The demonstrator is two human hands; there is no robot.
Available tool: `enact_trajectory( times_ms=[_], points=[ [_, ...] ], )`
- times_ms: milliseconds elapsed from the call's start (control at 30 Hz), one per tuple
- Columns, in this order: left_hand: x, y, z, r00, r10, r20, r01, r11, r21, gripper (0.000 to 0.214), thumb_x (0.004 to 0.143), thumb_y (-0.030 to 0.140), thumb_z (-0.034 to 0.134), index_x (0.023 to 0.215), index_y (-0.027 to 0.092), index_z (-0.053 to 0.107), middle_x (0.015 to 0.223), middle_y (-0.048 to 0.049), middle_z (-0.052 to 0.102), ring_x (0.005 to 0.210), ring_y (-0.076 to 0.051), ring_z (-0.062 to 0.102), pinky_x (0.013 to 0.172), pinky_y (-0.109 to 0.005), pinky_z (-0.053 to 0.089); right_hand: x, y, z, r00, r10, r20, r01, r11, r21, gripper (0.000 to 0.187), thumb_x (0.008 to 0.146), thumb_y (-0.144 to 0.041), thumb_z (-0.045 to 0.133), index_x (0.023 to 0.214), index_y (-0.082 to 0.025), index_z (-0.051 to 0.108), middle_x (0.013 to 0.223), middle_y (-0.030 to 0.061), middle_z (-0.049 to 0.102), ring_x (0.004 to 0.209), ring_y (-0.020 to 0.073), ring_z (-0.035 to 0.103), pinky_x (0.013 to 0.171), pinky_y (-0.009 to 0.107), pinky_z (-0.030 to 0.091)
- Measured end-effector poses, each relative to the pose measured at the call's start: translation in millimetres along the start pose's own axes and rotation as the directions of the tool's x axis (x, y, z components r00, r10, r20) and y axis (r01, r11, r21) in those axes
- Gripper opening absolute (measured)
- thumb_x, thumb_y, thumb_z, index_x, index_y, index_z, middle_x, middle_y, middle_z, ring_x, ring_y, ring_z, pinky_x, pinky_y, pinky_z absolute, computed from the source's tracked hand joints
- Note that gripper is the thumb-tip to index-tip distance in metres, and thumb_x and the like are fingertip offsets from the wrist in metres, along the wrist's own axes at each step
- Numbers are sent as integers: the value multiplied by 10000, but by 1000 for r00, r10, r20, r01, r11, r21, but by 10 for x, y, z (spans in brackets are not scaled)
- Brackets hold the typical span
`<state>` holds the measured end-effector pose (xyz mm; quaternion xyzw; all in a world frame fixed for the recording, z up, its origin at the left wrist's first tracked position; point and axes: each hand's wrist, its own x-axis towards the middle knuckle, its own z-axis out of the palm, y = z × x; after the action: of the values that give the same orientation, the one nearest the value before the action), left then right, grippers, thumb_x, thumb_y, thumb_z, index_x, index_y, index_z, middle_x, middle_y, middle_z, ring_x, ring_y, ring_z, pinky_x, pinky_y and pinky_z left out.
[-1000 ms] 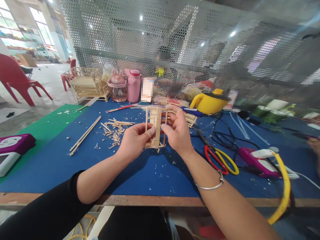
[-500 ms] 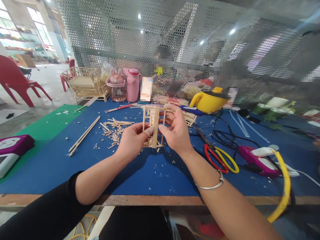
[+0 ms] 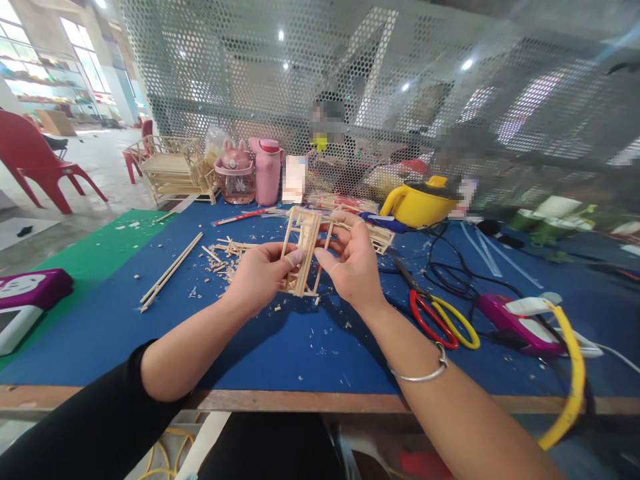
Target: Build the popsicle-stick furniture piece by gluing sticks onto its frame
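A small frame model built of thin wooden sticks (image 3: 306,257) is held above the blue table mat, tilted with its top leaning right. My left hand (image 3: 263,270) grips its left side, thumb across the front. Around the right side curl the fingers of my right hand (image 3: 353,260), its thumb close to the front bars; some fingertips are hidden behind the model. Cut stick scraps (image 3: 225,257) lie left of the model. Two long sticks (image 3: 171,272) rest farther left. Behind my right hand sits another stick piece (image 3: 380,237), partly covered.
Scissors with red and yellow handles (image 3: 440,317) lie right of my right arm, near a purple power strip (image 3: 520,323) and black cables. At the back stand a pink bottle (image 3: 267,172), a clear pink jar (image 3: 237,177), a yellow pot (image 3: 420,203) and a larger stick model (image 3: 173,167).
The stick model has tipped, its top swinging right and its base left. My left hand has shifted slightly left with it; my right hand stays nearly in place.
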<state>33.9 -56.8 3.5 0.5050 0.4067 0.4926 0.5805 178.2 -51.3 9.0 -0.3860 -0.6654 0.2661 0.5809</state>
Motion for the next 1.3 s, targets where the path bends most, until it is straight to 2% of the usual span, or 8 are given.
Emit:
enact_trajectory(
  times_ms=[200,300,400,533,733,967,1133,1300],
  points=[
    [3,63,-75,998,-34,43,31,997,78,239,673,356,736,799,162,679,616,25,609,503,-77,539,501,-203,456,-23,-31,-135,983,-169,-75,122,898,-423,430,716,-183,544,1135,-239,462,814,10,581,697,164,583,588,320,510],
    [-6,48,-62,998,-27,51,23,998,66,230,681,359,732,794,166,678,604,32,600,499,-71,539,500,-195,457,-31,-82,-170,893,-446,-68,311,719,-622,403,731,-193,564,1129,-254,536,1003,70,570,942,234,573,761,410,521],
    [-17,36,-45,999,-22,47,19,998,60,193,723,349,697,783,168,667,587,36,592,481,-63,529,487,-187,452,10,-116,-156,831,-555,39,451,631,-631,406,762,-203,565,1166,-244,539,1200,97,537,1176,270,482,999,489,413],
    [-34,24,-9,999,-20,32,19,999,27,170,736,330,685,796,174,653,602,37,596,485,-67,537,486,-193,461,102,-76,-141,877,-470,101,444,709,-548,433,837,-190,489,1269,-221,479,1299,92,539,1235,229,471,1054,462,378],
    [-25,13,-7,1000,12,8,-12,999,43,187,730,339,686,801,169,652,618,30,599,495,-74,537,461,-188,437,86,-66,-157,932,-360,44,332,798,-502,288,816,-192,543,1097,-222,598,1103,53,653,964,193,621,759,352,550],
    [-2,52,-87,993,-2,120,-7,997,82,259,713,357,703,879,161,667,701,10,641,543,-79,545,518,-207,455,60,-93,-181,949,-316,17,289,845,-450,249,799,-208,566,1047,-214,580,1007,51,627,886,179,614,690,321,540],
    [38,105,-132,982,36,187,-63,988,141,352,709,318,695,1029,172,665,875,-35,689,680,-119,592,613,-241,473,57,-117,-233,917,-383,111,380,753,-538,324,823,-193,521,1144,-224,555,1159,76,609,1089,220,561,945,428,454],
    [264,431,-236,921,13,389,-182,898,401,244,649,228,708,891,204,725,756,-11,697,620,-118,576,599,-227,439,47,-182,-347,959,-256,119,279,805,-523,294,799,-235,570,1093,-217,566,1100,74,609,927,202,599,761,369,523]
  ],
)
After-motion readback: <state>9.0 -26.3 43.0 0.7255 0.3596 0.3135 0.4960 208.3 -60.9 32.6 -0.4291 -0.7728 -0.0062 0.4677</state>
